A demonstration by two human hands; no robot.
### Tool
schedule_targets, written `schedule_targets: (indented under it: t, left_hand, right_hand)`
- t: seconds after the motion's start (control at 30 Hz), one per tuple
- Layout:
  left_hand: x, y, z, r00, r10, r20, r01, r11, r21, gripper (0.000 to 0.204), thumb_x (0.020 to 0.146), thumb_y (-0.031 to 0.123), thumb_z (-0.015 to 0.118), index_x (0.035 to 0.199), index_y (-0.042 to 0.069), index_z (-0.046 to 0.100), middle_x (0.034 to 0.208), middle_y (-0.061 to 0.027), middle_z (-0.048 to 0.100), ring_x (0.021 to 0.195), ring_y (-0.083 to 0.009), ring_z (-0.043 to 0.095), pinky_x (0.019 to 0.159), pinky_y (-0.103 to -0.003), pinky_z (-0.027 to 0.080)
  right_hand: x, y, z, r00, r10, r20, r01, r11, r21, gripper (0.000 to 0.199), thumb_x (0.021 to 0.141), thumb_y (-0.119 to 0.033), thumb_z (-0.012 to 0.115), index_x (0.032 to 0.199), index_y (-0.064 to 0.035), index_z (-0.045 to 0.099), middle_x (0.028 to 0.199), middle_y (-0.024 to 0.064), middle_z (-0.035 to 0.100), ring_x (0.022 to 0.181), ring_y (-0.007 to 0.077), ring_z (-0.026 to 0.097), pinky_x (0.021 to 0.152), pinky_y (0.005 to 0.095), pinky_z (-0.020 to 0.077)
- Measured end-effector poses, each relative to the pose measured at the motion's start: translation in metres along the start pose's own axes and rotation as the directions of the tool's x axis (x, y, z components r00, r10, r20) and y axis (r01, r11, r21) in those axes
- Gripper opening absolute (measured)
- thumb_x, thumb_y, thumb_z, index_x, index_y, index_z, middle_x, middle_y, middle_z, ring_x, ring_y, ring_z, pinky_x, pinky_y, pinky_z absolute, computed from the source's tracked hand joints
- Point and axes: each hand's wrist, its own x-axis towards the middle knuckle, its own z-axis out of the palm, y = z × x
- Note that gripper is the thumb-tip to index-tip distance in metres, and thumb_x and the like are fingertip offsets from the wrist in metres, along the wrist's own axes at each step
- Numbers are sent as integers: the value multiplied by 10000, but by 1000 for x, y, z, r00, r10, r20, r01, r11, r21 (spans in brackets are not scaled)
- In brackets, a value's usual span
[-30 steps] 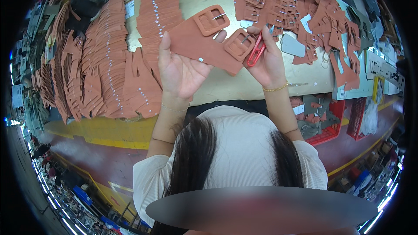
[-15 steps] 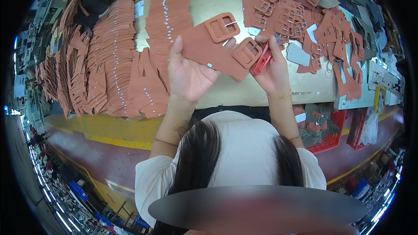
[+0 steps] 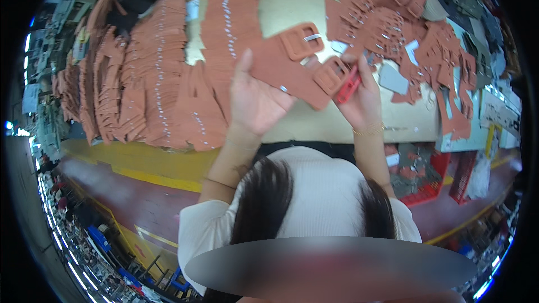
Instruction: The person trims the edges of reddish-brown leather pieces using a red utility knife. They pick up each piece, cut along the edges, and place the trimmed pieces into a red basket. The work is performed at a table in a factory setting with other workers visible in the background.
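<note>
My left hand (image 3: 257,104) holds a terracotta leather-like strap piece (image 3: 274,67) from its left end and underneath, the thumb raised at its edge. Two covered square buckles with metal prongs sit on that piece: a larger buckle (image 3: 295,49) at the upper edge and a smaller buckle (image 3: 323,80) toward my right hand. Closed around red-handled thread snips (image 3: 349,86), my right hand (image 3: 364,104) is beside the smaller buckle. Its fingertips are partly hidden, so whether they also grip the piece I cannot tell. A small white sticker marks the piece's lower edge.
Long overlapping rows of terracotta pieces (image 3: 157,67) cover the table's left side. More buckled pieces (image 3: 387,28) are heaped at the right, near a grey-white template (image 3: 393,79). A red crate (image 3: 424,193) with pieces inside stands below the table edge at right.
The whole view has shifted slightly, so table and hands appear further right. The strap piece and the snips stay in my hands, and the snips look turned a little more edge-on.
</note>
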Motion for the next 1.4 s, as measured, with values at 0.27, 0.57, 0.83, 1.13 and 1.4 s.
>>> schedule_targets:
  t: [0.27, 0.57, 0.83, 1.13, 1.4]
  left_hand:
    - [-1, 5, -4, 999, -39, -9, 39, 999, 22, 627, 988, 365, 383, 1462, -7, 208, 1480, -230, 305, 1376, -405, 289, 1144, -519, 236]
    - [-11, 19, -22, 999, -17, -50, 22, 996, 84, 583, 983, 253, 392, 1462, -10, 188, 1482, -227, 301, 1384, -387, 285, 1140, -505, 258]
    - [-12, 33, -32, 998, -5, -56, 8, 999, 39, 597, 972, 239, 412, 1464, -9, 181, 1486, -220, 297, 1387, -384, 282, 1138, -515, 252]
    - [-11, 43, -40, 1000, 7, -12, -8, 997, -81, 557, 986, 209, 409, 1454, -11, 202, 1461, -216, 338, 1358, -374, 339, 1131, -500, 281]
    - [-11, 45, -38, 998, 39, -51, -37, 999, 35, 632, 959, 268, 427, 1466, -16, 177, 1487, -223, 288, 1389, -371, 284, 1142, -518, 236]
  right_hand:
    - [5, 10, 10, 1000, -28, -9, 28, 999, -21, 309, 1028, -315, 395, 1047, -49, 550, 1063, 82, 583, 1065, 194, 563, 946, 376, 461]
    - [11, 27, 18, 992, 61, -112, -72, 993, -93, 341, 1023, -360, 392, 1050, -64, 560, 1036, 55, 608, 1010, 170, 600, 888, 345, 491]
    - [26, 37, 22, 990, 76, -120, -91, 988, -125, 326, 1023, -343, 400, 1057, -65, 566, 1023, 47, 615, 981, 156, 607, 860, 328, 497]
    - [34, 44, 23, 988, 72, -134, -93, 983, -157, 314, 1025, -318, 400, 1066, -53, 563, 1026, 43, 603, 981, 146, 592, 859, 323, 484]
    - [35, 47, 26, 988, 63, -140, -90, 976, -199, 309, 1027, -312, 395, 1065, -58, 567, 1022, 41, 599, 964, 147, 587, 851, 327, 473]
